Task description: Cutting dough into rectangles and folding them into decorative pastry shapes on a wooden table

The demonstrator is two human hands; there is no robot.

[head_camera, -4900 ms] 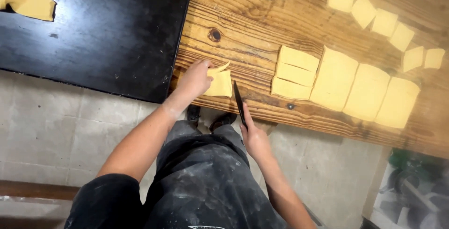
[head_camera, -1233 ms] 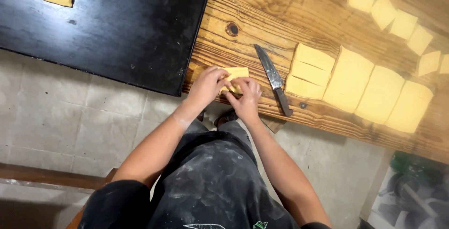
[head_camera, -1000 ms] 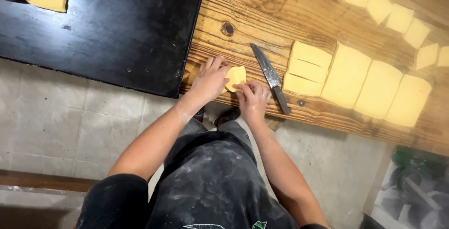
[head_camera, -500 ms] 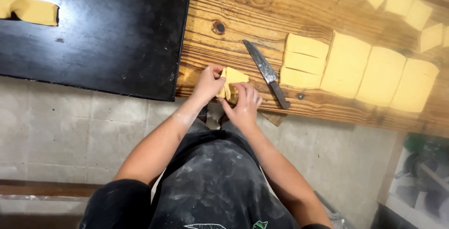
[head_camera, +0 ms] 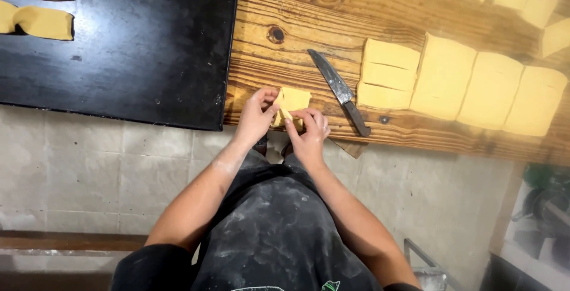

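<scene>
- The left hand (head_camera: 256, 116) and right hand (head_camera: 309, 130) both pinch one small yellow dough square (head_camera: 292, 102) at the near edge of the wooden table (head_camera: 309, 18), folding a corner over.
- Two shaped dough pieces (head_camera: 41, 3) already lie on the black tray (head_camera: 148, 47).
- By my judgement most work remains: cut squares (head_camera: 463, 83) wait beside the set-down knife (head_camera: 339, 91), and more sit further back.
</scene>
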